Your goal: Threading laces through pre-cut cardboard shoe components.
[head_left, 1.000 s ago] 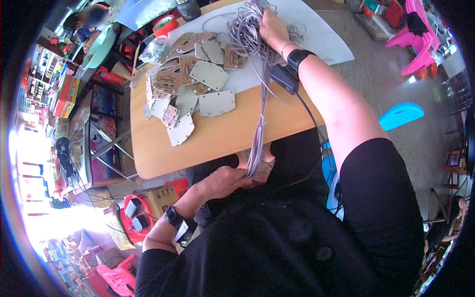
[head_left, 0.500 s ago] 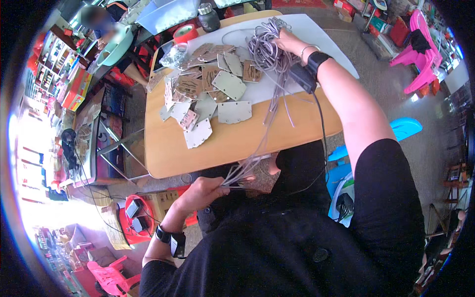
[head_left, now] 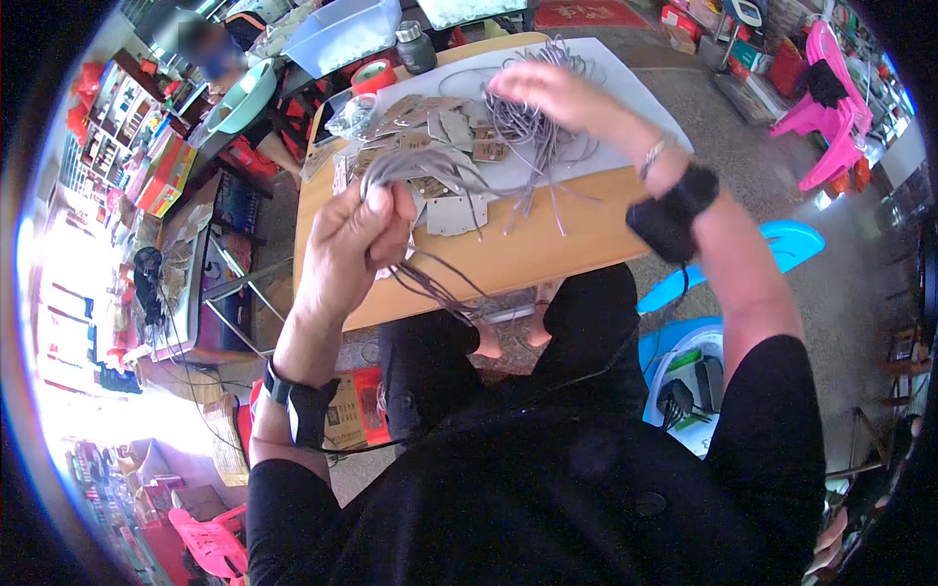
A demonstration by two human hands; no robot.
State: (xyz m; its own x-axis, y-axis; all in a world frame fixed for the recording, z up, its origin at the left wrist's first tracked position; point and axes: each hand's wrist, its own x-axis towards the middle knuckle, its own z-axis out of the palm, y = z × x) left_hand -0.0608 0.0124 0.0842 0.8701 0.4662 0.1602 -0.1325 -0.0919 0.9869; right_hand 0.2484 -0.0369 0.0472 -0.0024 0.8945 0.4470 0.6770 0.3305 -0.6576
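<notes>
Spreading across the middle of the room is a smooth tan tabletop, its far right side bearing a matte white sheet. Over the left side, the left hand is gripping a bundle of thin, flexible grey cables in a closed fist. Its long axis is bending: one blurred stretch is arching rightward, while loose tails are drooping near and right. Fingers outstretched and open, the right hand is hovering, pointing left, by a loopy grey cable tangle; contact is unclear. Flat, pale, scalloped plates are lying leftward.
</notes>
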